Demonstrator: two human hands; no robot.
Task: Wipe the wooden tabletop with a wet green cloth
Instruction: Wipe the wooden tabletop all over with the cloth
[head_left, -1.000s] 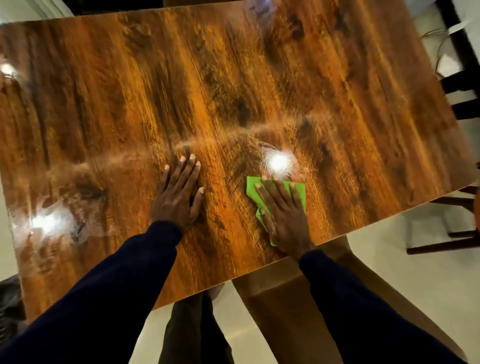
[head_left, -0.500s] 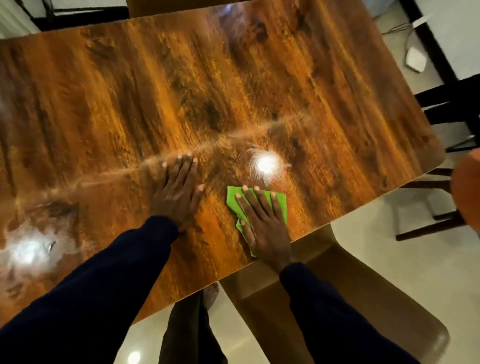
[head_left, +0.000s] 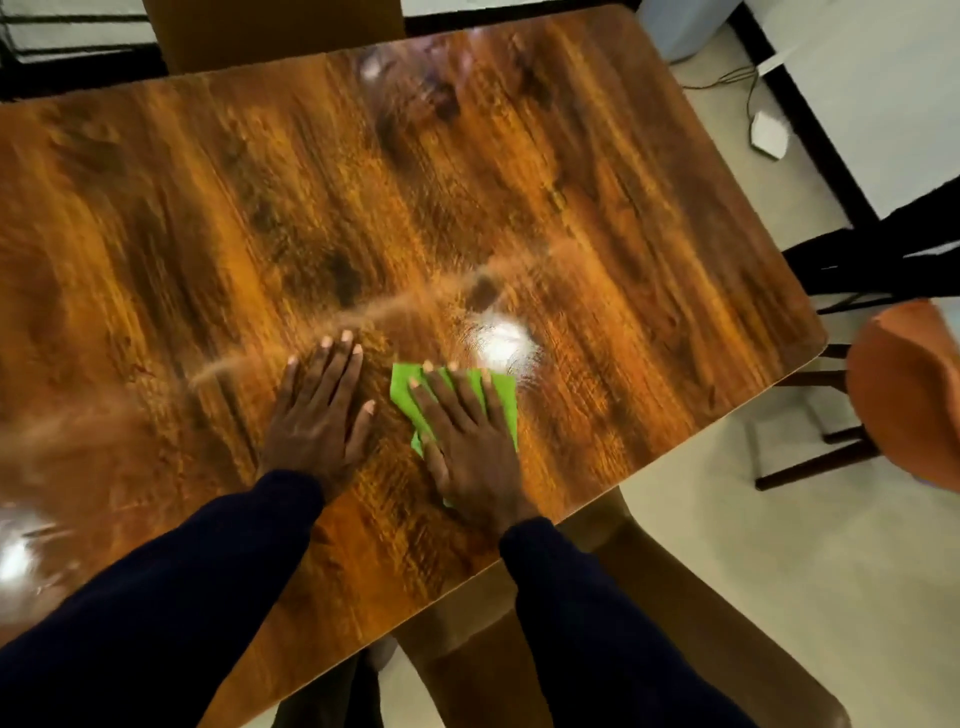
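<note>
**Q:** Status, right hand?
**A:** Flat, fingers straight, pressing the green cloth onto the tabletop near the front edge. No pinch.

**Q:** Change vs. 1 s ago?
**A:** Cloth slid left and is now just beside my left hand, which lies flat on bare wood w/ nothing held. Wet streak past my fingertips is unchanged.

**Q:** Meaning?
**A:** Stroke in progress. Est. far half still unwiped.

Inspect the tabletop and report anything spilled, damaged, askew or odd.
Nothing looks damaged or spilled. The right hand presses the green cloth flat on the tabletop, the left hand rests flat beside it. A pale curved streak beyond the hands looks like a wipe mark.
</note>
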